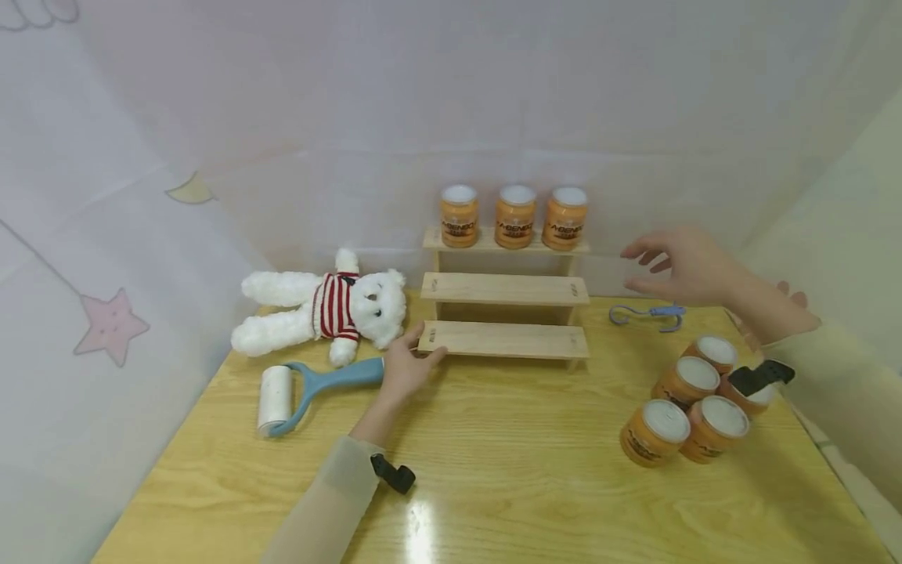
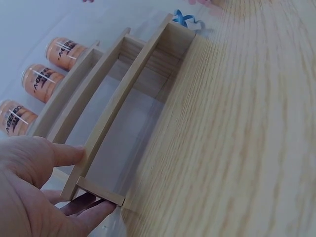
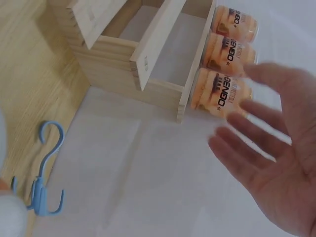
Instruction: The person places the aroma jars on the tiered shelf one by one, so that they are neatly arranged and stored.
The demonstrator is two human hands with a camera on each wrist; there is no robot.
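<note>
A three-tier wooden rack (image 1: pixel 504 338) stands at the back of the table, with three orange cans (image 1: pixel 515 218) side by side on its top tier. My left hand (image 1: pixel 406 366) grips the left end of its lowest tier; in the left wrist view the thumb (image 2: pixel 69 154) lies on the board and the other fingers reach under its end. To the right of the rack, my right hand (image 1: pixel 687 266) is raised in the air, fingers spread and slightly bent, holding nothing. The right wrist view has this hand (image 3: pixel 281 163) near the row of cans, with a gap between thumb and fingers.
Several more orange cans (image 1: pixel 665 423) stand grouped at the right under my right forearm. A blue hook (image 1: pixel 648 313) lies behind them. Left of the rack are a white teddy bear (image 1: pixel 338 308) in a striped top and a blue-handled lint roller (image 1: pixel 324 384). A pale curtain (image 1: pixel 395 94) hangs behind.
</note>
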